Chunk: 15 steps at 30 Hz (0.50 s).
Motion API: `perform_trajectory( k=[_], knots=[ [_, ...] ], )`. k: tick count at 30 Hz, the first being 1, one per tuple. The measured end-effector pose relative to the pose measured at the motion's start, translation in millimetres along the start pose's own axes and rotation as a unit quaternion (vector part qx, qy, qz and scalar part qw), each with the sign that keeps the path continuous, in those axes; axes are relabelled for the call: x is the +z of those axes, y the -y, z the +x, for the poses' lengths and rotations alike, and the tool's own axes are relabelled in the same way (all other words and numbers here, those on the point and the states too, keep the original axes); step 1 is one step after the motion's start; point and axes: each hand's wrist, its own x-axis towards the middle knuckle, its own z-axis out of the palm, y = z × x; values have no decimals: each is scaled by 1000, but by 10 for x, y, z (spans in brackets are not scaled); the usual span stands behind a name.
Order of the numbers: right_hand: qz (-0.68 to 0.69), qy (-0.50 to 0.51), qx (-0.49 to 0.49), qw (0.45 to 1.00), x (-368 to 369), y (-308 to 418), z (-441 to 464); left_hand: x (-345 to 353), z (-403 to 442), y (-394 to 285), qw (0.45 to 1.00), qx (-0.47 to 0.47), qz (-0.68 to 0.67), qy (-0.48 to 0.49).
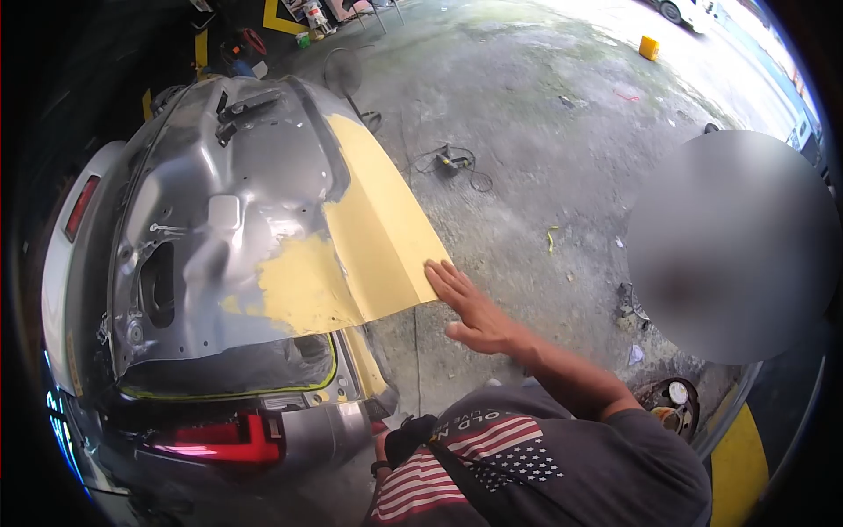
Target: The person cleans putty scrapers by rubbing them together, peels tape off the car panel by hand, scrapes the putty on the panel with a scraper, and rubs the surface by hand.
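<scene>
My right hand (pixel 470 307) reaches forward with fingers stretched out flat, touching the right edge of a large car body panel (pixel 263 158). The panel is bare grey metal, with a pale yellow coating (pixel 378 220) along its right side and a patchy yellow area at the lower middle. My left hand (pixel 380 439) is low beside the car's corner, a dark band at its wrist. Its fingers are mostly hidden, so I cannot see what it holds, if anything. Below the panel are a dark window (pixel 237 373) edged in yellow-green and a red tail light (pixel 228 439).
A yellow and black tool with a cord (pixel 452 162) lies on the concrete floor (pixel 527 97). Farther off stands a yellow container (pixel 649 47). A round part with a white gauge (pixel 677 392) is at lower right. A blurred disc hides the right side.
</scene>
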Motion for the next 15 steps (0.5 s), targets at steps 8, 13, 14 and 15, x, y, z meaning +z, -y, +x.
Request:
perform_trajectory(
  k=[8, 13, 14, 15],
  knots=[
    [27, 6, 27, 999, -107, -338, 801, -2, -36, -61, 1000, -3, 4, -2],
    [55, 34, -89, 994, -120, -170, 42, -12, -61, -44, 1000, -15, -5, -10],
    [131, 84, -102, 983, -218, -128, -239, -5, -67, -49, 1000, -18, -10, -11],
    [132, 93, -104, 981, -244, -151, -431, 3, -85, -43, 1000, -22, -11, -13]
  ],
)
